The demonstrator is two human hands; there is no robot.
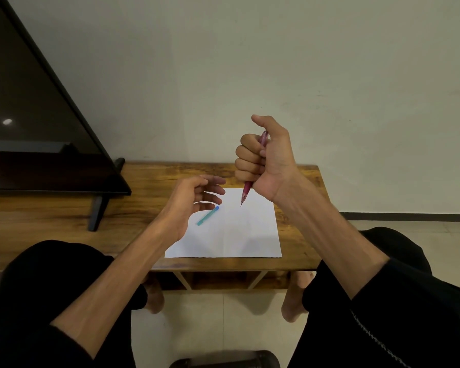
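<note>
Here right hand fisted round slim translucent pink pen, tip down above smooth white paper sheet. Left hand loose, fingers relaxed, over teal pen cap lying on sheet. Grainy wooden tabletop beneath.

We are looking into a home, most likely a living room. A low wooden counter is running along a plain pale wall, and a large flat-screen television is standing on the counter's left part on splayed black feet. Below the counter, pale floor tiles are spreading out, and a dark skirting board is running on to the counter's right. Bare feet are resting under the counter's front edge.
</note>
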